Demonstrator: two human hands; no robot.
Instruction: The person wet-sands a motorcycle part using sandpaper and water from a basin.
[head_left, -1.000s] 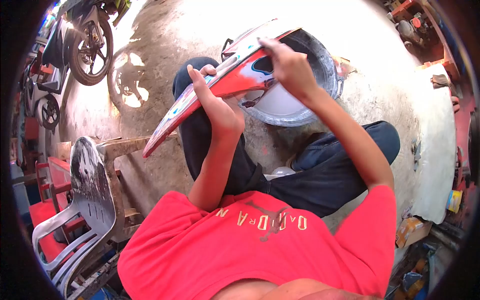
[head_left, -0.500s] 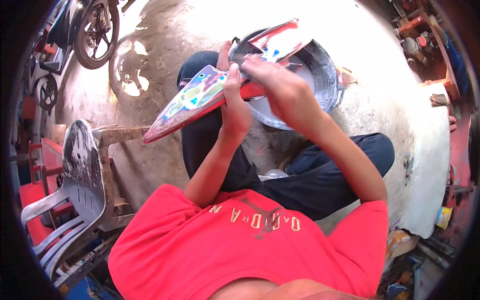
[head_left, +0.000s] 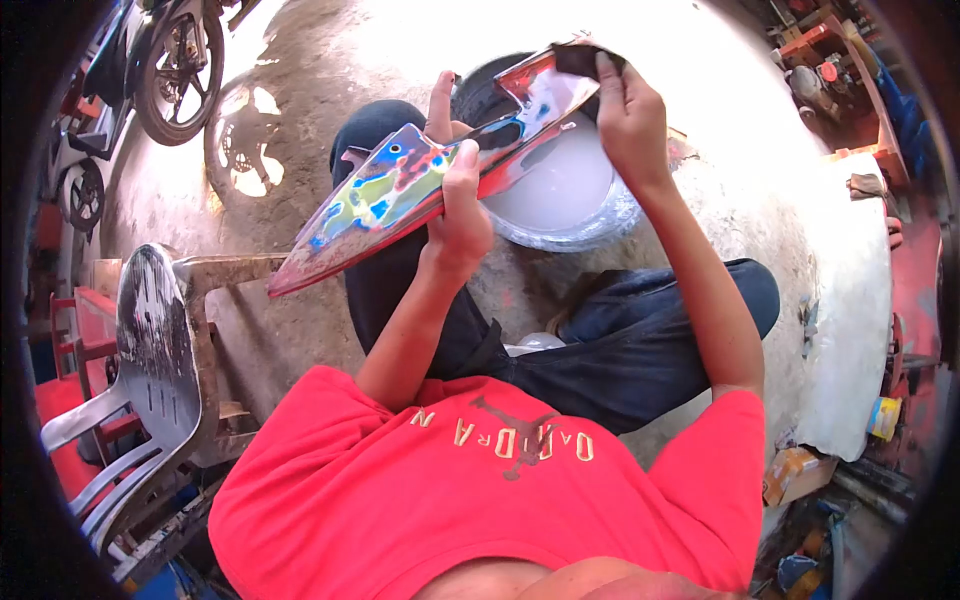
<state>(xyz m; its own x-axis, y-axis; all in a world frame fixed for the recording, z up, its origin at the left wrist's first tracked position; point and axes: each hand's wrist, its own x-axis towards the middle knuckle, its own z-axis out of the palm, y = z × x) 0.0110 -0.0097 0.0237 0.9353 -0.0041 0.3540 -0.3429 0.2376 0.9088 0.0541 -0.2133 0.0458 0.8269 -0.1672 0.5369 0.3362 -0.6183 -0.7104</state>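
A long, pointed motorcycle body panel [head_left: 385,190] with blue, green, red and white patches lies aslant over my knee and a basin. My left hand [head_left: 460,205] grips it near the middle, thumb on top. At the panel's far upper end, my right hand [head_left: 630,115] pinches a dark piece of sandpaper [head_left: 580,60], folded over the tip. Below the panel stands the round basin [head_left: 625,215], holding cloudy whitish water [head_left: 560,190].
A worn grey plastic chair [head_left: 160,320] stands at left. Motorcycle wheels [head_left: 180,70] are at upper left. A pale board [head_left: 850,330] lies at right, near a cardboard box [head_left: 797,475] and a wooden crate [head_left: 870,110] of parts.
My right hand has moved from the panel's middle, up and right to its far tip, with the sandpaper. My left hand keeps its grip; the panel has shifted slightly left and down.
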